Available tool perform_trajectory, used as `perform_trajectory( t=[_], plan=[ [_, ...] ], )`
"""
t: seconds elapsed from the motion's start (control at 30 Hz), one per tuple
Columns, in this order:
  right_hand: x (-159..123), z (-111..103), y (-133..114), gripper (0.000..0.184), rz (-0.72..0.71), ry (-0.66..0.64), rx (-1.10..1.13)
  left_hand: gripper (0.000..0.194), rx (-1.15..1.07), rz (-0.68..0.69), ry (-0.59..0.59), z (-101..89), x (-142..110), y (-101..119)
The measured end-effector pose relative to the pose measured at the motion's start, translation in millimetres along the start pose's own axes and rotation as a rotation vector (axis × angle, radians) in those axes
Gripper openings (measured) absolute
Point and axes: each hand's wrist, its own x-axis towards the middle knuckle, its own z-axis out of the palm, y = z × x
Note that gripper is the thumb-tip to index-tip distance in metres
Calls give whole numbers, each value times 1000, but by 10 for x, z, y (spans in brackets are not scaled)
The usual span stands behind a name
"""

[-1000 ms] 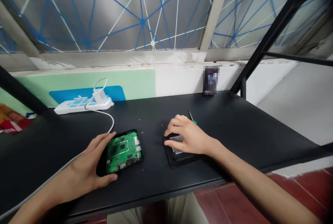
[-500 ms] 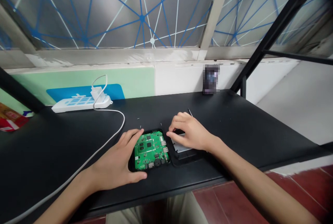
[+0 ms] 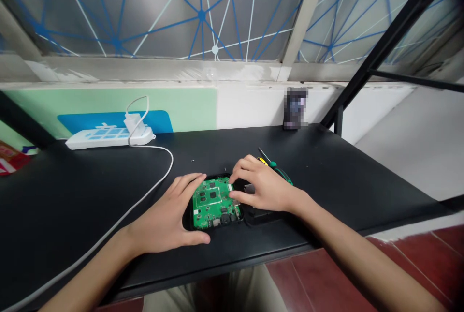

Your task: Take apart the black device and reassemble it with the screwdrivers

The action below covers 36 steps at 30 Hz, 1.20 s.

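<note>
A green circuit board (image 3: 210, 210) lies in a shallow black case (image 3: 187, 220) near the table's front edge. My left hand (image 3: 163, 220) curves round the case's left side, fingers at the far corner and thumb at the near one. Over the board's right edge, my right hand (image 3: 263, 186) has its thumb and bent fingers close together by a small white connector (image 3: 231, 187). Whether they press on the connector or the board's edge is hard to tell. Partly under my right hand is a second black case part (image 3: 259, 217) with a grey metal plate (image 3: 249, 189).
Behind my right hand lie a green-handled screwdriver (image 3: 284, 175) and a yellow-and-black handle (image 3: 262, 160). Small screws (image 3: 192, 160) rest beyond the case. A white cable (image 3: 145, 196) runs from a power strip (image 3: 108, 138) along the left. A blurred upright object (image 3: 295, 109) stands against the wall.
My right hand has moved left from the second case part onto the board's right edge, uncovering more of the tools behind it. My left hand still holds the case.
</note>
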Motion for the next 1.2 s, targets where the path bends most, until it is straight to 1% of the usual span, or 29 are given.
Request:
perform_trajectory(
  t=[0.13,0.27,0.37,0.47,0.53,0.6,0.8,0.97,1.2],
  plan=[
    [3,18,2,32,8,-17,3,107,24,-9,6,-19,-2,18],
    [5,6,2,36,3,-35,3,104,42,11,34,-29,-16,16],
    [-7,-12,-6,45,-15,-54,7,100,59,2,50,-33,-22,9],
    [-38,-27,-20,59,-33,-85,-10,96,68,-15,59,-38,-21,10],
    [-62,-32,-32,69,-47,-104,-32,93,65,-9,75,-37,-14,11],
    [-78,-32,-43,74,-57,-115,-48,93,62,-1,91,-30,-3,10],
    [-64,-50,-81,66,-39,-166,0,97,66,-11,95,-36,21,28],
    [-51,-48,-76,67,-20,-189,80,95,59,-2,66,-80,13,55],
    [-63,-4,-53,69,8,-190,139,96,60,8,48,-88,15,50]
  ],
)
